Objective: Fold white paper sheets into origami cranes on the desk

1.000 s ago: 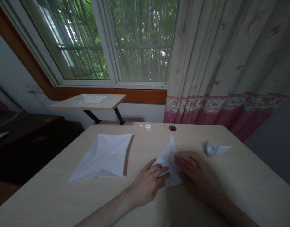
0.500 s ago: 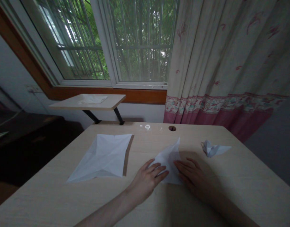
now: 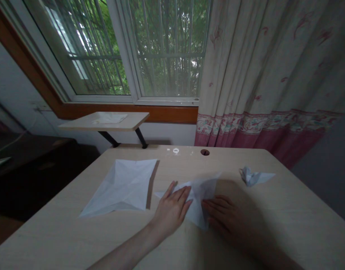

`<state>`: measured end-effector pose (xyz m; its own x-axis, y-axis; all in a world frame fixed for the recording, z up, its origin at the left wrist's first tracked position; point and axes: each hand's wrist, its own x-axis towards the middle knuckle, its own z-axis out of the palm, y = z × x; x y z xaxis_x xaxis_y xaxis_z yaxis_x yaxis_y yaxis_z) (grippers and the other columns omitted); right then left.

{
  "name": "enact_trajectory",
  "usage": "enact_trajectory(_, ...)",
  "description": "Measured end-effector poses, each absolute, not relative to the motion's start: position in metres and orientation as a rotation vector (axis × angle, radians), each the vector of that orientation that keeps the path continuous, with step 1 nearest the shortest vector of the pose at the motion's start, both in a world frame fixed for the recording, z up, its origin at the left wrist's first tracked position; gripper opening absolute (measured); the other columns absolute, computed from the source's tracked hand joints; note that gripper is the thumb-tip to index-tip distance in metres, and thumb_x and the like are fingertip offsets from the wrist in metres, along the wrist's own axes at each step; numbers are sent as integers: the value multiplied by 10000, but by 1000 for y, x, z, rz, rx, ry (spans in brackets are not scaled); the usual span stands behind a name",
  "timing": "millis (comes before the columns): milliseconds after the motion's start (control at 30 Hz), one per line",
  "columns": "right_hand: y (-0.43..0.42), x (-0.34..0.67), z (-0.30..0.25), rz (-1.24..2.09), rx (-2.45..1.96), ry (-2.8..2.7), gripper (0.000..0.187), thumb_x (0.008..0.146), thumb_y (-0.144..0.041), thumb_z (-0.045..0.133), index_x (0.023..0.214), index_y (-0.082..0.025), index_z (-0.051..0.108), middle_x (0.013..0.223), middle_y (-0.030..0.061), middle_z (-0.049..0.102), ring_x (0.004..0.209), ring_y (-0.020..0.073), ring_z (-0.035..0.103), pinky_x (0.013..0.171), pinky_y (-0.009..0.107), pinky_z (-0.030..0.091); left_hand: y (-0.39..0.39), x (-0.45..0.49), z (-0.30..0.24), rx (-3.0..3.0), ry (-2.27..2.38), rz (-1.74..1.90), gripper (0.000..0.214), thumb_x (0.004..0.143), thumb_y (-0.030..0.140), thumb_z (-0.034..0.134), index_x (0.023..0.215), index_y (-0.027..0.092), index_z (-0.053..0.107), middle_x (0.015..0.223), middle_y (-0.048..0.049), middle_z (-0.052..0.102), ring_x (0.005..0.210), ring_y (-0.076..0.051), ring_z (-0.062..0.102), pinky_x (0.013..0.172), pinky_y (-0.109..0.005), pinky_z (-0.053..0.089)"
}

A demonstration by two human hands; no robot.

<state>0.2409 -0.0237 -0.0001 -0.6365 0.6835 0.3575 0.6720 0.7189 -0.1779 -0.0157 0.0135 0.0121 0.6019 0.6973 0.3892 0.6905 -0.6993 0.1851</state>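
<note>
A white sheet of paper [image 3: 197, 214], partly folded, lies on the table between my two hands, with pointed corners sticking out left, at the upper right and at the front. My left hand [image 3: 172, 210] rests flat over its left part, fingers stretched toward the upper right. On the opposite side, my right hand [image 3: 221, 215] touches the right edge with extended fingertips. Shadow darkens this hand and its forearm. Both palms face down, and the fingers hide parts of the paper.
A larger creased white sheet [image 3: 127, 185] lies to the left. At the right sits a small folded paper shape [image 3: 253, 177]. Behind are a raised shelf [image 3: 133, 122] bearing white paper, a round cable hole [image 3: 205, 152] in the tabletop, a window and a curtain [image 3: 245, 93].
The paper between my hands has turned clockwise; its upper point has swung right and a left point now shows. My left hand moved slightly left, my right fingertips slightly left and nearer.
</note>
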Motion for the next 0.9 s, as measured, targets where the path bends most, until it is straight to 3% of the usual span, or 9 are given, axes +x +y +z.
enact_trajectory(200, -28, 238, 3, 156, -880, -2514, 419, 951, -197, 528, 1369, -196, 559, 1256, 79, 699, 1085, 234, 684, 1019, 407, 508, 16, -17, 10, 2777, 1204, 669, 367, 1053, 336, 410, 1362, 173, 524, 1317, -101, 644, 1214, -233, 612, 1211, -568, 229)
enact_trajectory(333, -25, 247, 2, 67, -810, -2497, 418, 947, -130, 477, 1355, -176, 553, 1255, 92, 697, 1095, 212, 676, 1027, 390, 498, 19, -19, 6, 2825, 1137, 613, 398, 1022, 370, 493, 1376, 189, 509, 1460, -131, 518, 1315, -271, 527, 1190, -602, 253)
enact_trajectory(500, -14, 267, 1, -166, -911, -2385, 562, 928, -58, 412, 1457, -245, 448, 1279, 72, 684, 1185, 209, 623, 1059, 440, 460, 22, -21, 3, 2796, 1020, 517, 430, 1035, 273, 460, 1458, 208, 414, 1478, -107, 508, 1386, -235, 456, 1197, -546, 281)
enact_trajectory(633, -6, 274, -2, -257, -1149, -2238, 608, 906, -89, 431, 1498, -223, 393, 1371, 104, 612, 1257, 263, 560, 1042, 496, 460, 21, -22, 7, 2765, 910, 455, 470, 1020, 185, 443, 1484, 213, 373, 1517, -84, 460, 1425, -206, 397, 1216, -531, 246)
enact_trajectory(733, -1, 277, -9, -268, -1235, -2226, 570, 907, -120, 446, 1472, -194, 424, 1351, 118, 618, 1225, 276, 571, 1026, 508, 466, 20, -22, 10, 2747, 874, 438, 499, 996, 131, 431, 1487, 204, 368, 1523, -84, 452, 1433, -194, 383, 1223, -520, 235)
enact_trajectory(900, 6, 285, -16, -292, -1207, -2188, 421, 946, -117, 426, 1331, -218, 562, 1138, 93, 720, 1032, 254, 666, 924, 469, 525, 19, -21, 14, 2721, 898, 385, 515, 969, 103, 435, 1474, 192, 388, 1521, -85, 455, 1434, -204, 380, 1221, -528, 236)
